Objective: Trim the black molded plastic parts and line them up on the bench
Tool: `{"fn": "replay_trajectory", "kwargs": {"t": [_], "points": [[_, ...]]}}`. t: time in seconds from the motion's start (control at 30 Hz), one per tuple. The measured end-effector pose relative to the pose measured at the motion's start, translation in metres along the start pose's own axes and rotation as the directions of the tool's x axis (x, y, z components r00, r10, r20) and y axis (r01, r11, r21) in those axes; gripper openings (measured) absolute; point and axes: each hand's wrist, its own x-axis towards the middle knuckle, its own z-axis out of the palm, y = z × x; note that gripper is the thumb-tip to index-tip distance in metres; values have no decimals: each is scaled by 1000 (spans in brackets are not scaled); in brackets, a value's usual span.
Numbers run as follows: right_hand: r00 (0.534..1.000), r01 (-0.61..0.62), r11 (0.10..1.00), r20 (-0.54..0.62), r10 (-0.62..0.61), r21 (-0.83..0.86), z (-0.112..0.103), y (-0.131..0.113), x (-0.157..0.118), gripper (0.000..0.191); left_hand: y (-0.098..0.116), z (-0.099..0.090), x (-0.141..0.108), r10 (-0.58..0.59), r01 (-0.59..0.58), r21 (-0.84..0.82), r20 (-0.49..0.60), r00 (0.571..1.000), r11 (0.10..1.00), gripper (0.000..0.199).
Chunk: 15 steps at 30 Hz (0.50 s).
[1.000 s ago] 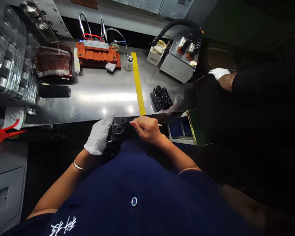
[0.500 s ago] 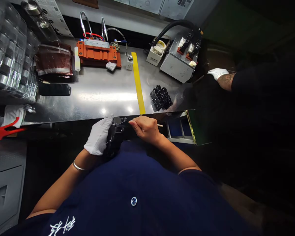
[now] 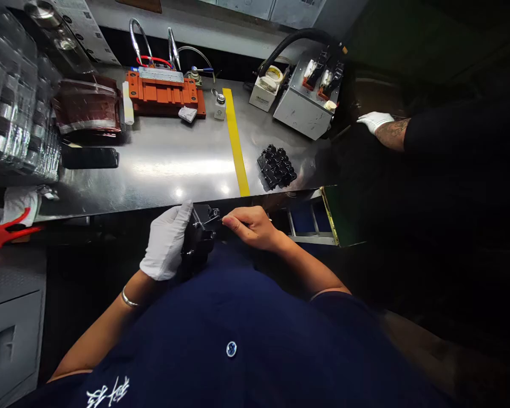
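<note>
My left hand (image 3: 165,242), in a white glove, is closed around a glossy black moulded plastic part (image 3: 199,241) just below the front edge of the bench. Bare, my right hand (image 3: 251,226) pinches thumb against forefinger close to the right side of that part. A slim tool runs through this grip; its dark tip points at the part, and most of it is hidden by the fingers. On the bench beyond lies a cluster of similar black moulded parts (image 3: 277,166), right of a yellow tape strip (image 3: 236,141).
An orange fixture (image 3: 164,93) and a small white bottle (image 3: 220,107) stand at the back. Farther right is a grey metal box (image 3: 301,107). Stacked clear trays (image 3: 15,96) and a phone (image 3: 90,158) are at left. A co-worker's gloved hand (image 3: 374,121) shows at right.
The black part has turned in my left hand, showing more of its upper face. My right fingers have drawn slightly off it, and the tool's pale rear end barely shows now.
</note>
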Motion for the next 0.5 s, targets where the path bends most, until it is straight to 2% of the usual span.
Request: {"fn": "replay_trajectory", "kwargs": {"t": [0.03,0.1,0.2,0.33,0.5], "points": [[1000,0,999,-31,-1,-48,0,-2,0,52,0,0,-1,7,-7,-3,-8,1000,1000,58],[1000,-24,995,-18,22,-101,0,-7,-1,48,-1,-1,-1,16,-17,-11,-26,1000,1000,57],[991,-98,993,85,103,-65,-4,-14,-2,48,-2,0,-3,25,-27,-37,-43,999,999,56],[957,-190,982,223,184,5,-13,-21,0,48,-2,2,-5,25,-35,-94,-102,995,995,55],[955,-170,985,248,164,4,-12,-21,3,48,-4,-2,-3,48,-60,-93,-127,991,994,55]]}}
